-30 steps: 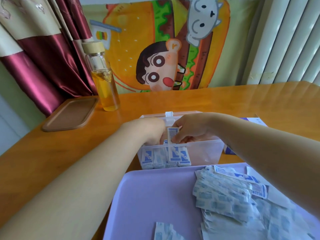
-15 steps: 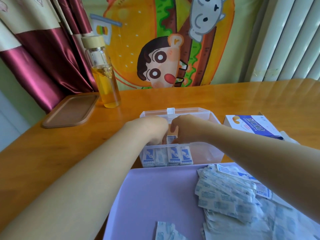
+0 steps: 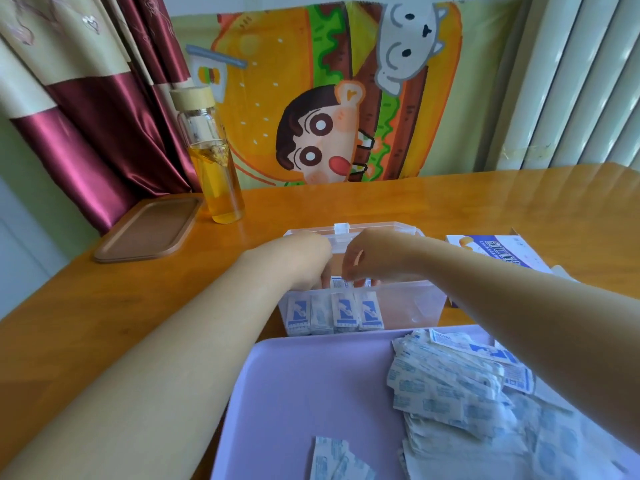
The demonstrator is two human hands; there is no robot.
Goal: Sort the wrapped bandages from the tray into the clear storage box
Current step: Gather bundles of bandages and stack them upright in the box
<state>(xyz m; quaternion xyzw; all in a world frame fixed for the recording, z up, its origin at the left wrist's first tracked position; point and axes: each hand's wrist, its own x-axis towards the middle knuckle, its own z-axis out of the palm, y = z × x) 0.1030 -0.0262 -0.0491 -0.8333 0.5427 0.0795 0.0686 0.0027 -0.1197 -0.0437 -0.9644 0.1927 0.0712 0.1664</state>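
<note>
The clear storage box [image 3: 408,306] stands open on the table just beyond the lilac tray [image 3: 311,393]. Several wrapped bandages [image 3: 334,313] stand upright in a row against its near wall. Both hands are over the box's left half. My right hand [image 3: 370,258] pinches the top of one wrapped bandage [image 3: 337,283] that sits low inside the box. My left hand [image 3: 304,258] reaches down beside it with bent fingers; its fingertips are hidden. A loose pile of wrapped bandages [image 3: 464,393] fills the tray's right side, and two more bandages [image 3: 334,459] lie at its front edge.
The box's lid [image 3: 346,230] lies hinged back behind it. A white and blue carton [image 3: 495,251] sits right of the box. A glass bottle of yellow liquid [image 3: 214,168] and a brown tray [image 3: 149,230] stand at the back left, near the curtain.
My right hand has lowered the pinched bandage from above the box rim down into the box. The left hand has stayed in the box. The camera has tilted slightly.
</note>
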